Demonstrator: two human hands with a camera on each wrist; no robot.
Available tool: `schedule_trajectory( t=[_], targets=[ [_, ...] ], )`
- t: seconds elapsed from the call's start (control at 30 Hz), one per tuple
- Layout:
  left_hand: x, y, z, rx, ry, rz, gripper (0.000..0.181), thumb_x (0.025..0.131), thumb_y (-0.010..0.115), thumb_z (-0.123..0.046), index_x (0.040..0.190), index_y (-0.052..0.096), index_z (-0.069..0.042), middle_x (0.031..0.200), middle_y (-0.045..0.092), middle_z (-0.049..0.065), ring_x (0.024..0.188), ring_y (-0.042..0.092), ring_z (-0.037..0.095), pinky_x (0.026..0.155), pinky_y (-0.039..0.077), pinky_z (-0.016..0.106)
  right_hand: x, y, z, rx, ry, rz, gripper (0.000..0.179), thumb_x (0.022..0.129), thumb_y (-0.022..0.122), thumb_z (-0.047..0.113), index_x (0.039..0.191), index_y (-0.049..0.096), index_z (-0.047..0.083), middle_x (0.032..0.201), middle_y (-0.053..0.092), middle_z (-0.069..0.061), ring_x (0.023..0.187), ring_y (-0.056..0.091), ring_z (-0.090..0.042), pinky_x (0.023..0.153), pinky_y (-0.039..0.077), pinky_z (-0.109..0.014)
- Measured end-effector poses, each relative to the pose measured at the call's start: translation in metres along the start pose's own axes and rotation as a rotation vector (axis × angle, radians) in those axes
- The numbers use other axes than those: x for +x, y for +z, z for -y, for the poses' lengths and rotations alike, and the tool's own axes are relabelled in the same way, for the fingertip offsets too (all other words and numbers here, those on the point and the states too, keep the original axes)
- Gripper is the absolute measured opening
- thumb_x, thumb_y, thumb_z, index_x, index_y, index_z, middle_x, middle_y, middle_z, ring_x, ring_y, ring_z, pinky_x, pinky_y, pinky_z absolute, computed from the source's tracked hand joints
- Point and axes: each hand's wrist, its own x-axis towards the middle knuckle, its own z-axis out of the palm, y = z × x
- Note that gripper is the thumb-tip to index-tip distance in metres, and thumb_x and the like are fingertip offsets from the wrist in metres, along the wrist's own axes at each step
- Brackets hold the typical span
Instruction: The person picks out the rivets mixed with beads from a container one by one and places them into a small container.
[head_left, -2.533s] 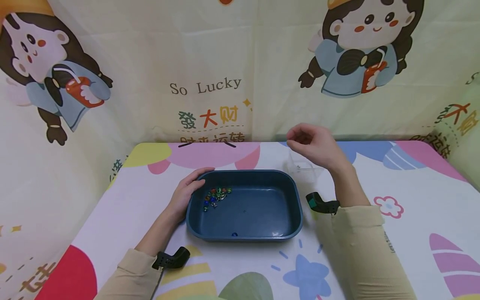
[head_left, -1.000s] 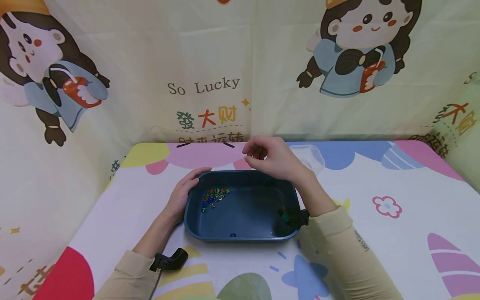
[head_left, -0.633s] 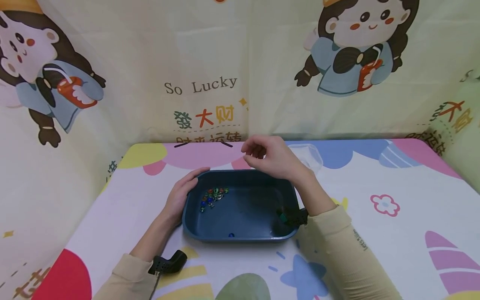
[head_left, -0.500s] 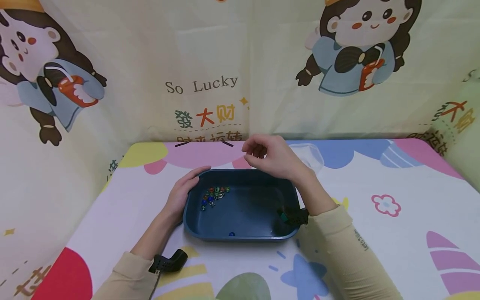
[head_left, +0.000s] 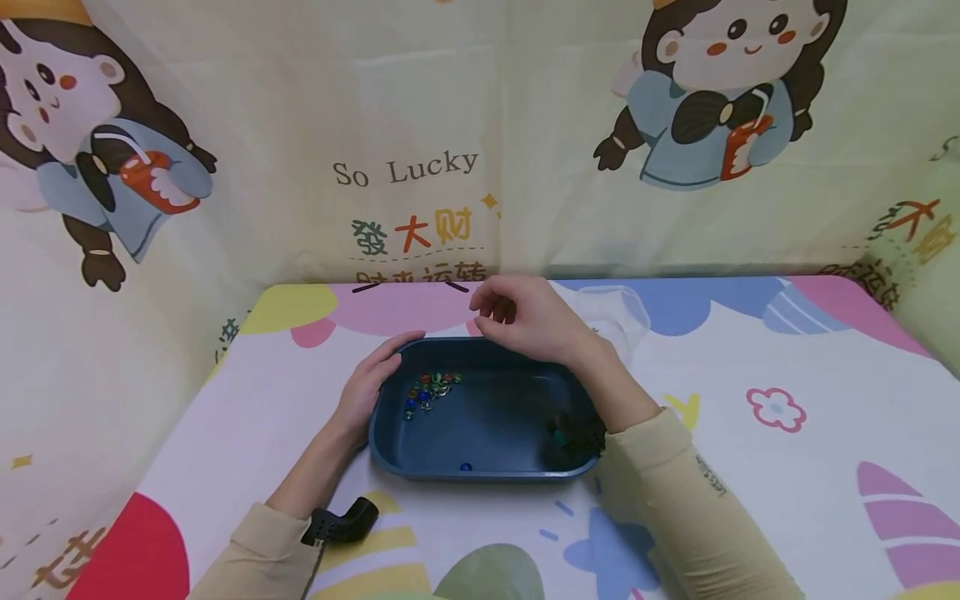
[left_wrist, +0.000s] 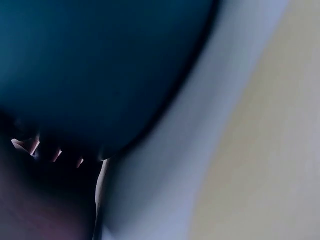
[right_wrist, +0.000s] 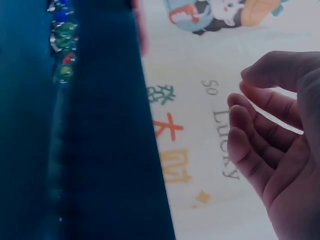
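Observation:
In the head view, a dark blue tub (head_left: 487, 479) stands on the table. My left hand (head_left: 363, 392) holds its left end, thumb at the rim and fingers along the outer wall. Several small, shiny coloured beads or marbles (head_left: 426, 392), with silvery bits among them, lie in the tub's far left corner; a single blue one (head_left: 466, 467) lies by the near wall. My right hand (head_left: 532, 317) hovers over the far rim with loosely curled fingers. In the right wrist view, nothing shows between thumb and fingertips (right_wrist: 239, 142). The left wrist view is dark and blurred.
A clear plastic box (head_left: 622, 308) stands behind my right wrist, partly hidden, with tiny things in it too small to tell. A printed cloth (head_left: 787, 433) covers the table, and a patterned curtain (head_left: 540, 167) hangs along its back edge.
My right hand has moved left from above the clear box to over the tub's far rim, and slightly further left in the last half second. My left hand stays on the tub.

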Motion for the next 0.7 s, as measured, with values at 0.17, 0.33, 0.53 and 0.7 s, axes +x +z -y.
schedule_trajectory(
  t=[0.17,0.33,0.53,0.7],
  targets=[
    [0.001,0.0,0.002,0.0,0.015,0.006,0.048,0.111,0.025,-0.02,0.153,0.035,0.001,0.154,0.039,0.019,0.138,0.04,0.031,0.109,0.04,0.031,0.003,0.005,0.002,-0.018,0.014,0.019,0.011,0.088,0.075,0.006,0.098,0.069,0.006,0.083,0.064,0.0,0.071,0.057,-0.016,0.065,0.052,-0.03],
    [0.001,0.0,0.004,0.025,0.019,0.003,0.049,0.111,0.025,-0.022,0.153,0.036,0.0,0.154,0.04,0.019,0.139,0.039,0.031,0.111,0.038,0.033,0.002,0.008,-0.003,-0.012,0.012,0.035,0.011,0.089,0.074,0.007,0.099,0.069,0.004,0.084,0.064,0.0,0.071,0.057,-0.016,0.066,0.053,-0.03],
    [0.001,0.0,0.005,0.035,0.031,-0.002,0.049,0.111,0.026,-0.023,0.152,0.037,0.001,0.151,0.043,0.021,0.137,0.043,0.032,0.108,0.041,0.032,0.006,0.016,-0.007,-0.052,-0.076,0.113,0.011,0.088,0.071,0.005,0.099,0.07,0.004,0.083,0.065,0.001,0.072,0.058,-0.012,0.068,0.053,-0.028],
    [0.001,-0.001,0.003,0.027,0.032,0.006,0.049,0.112,0.026,-0.024,0.152,0.037,0.001,0.15,0.044,0.022,0.134,0.047,0.031,0.106,0.043,0.032,0.008,0.028,-0.009,-0.008,-0.13,0.183,0.013,0.089,0.071,0.004,0.102,0.069,0.001,0.084,0.065,0.001,0.071,0.058,-0.01,0.068,0.053,-0.027]
  ],
)
